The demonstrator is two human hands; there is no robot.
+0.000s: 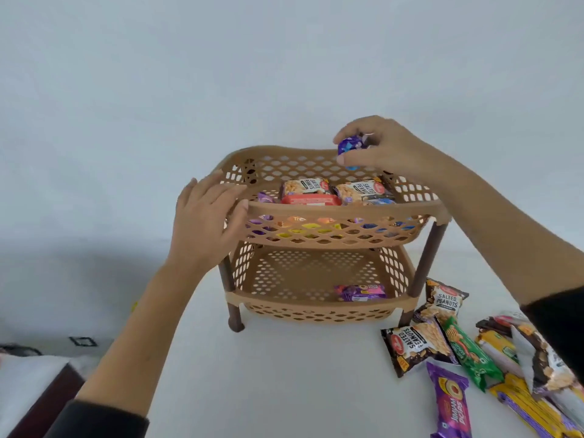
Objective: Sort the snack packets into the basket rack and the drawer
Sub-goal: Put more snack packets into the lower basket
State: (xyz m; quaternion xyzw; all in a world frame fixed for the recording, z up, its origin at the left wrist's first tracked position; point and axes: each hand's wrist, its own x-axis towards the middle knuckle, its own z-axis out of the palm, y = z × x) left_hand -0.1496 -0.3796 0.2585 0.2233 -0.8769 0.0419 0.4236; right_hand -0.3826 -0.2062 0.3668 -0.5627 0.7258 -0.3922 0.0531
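A tan two-tier basket rack [341, 213] with dark brown legs stands on the white table. Its top basket holds several packets, among them two salted peanut packets [305, 186] and a red packet [311, 200]. The lower basket holds one purple packet [360, 292]. My right hand [384, 147] pinches a small blue-purple packet [350, 147] above the back right of the top basket. My left hand [207, 222] rests with straight fingers against the rack's left front corner.
Loose packets lie on the table at the right: salted peanuts [414, 346], a green packet [471, 352], a purple biscuit packet [452, 403] and yellow ones [524, 406]. A dark wooden edge [47, 403] shows at the lower left. A plain wall stands behind.
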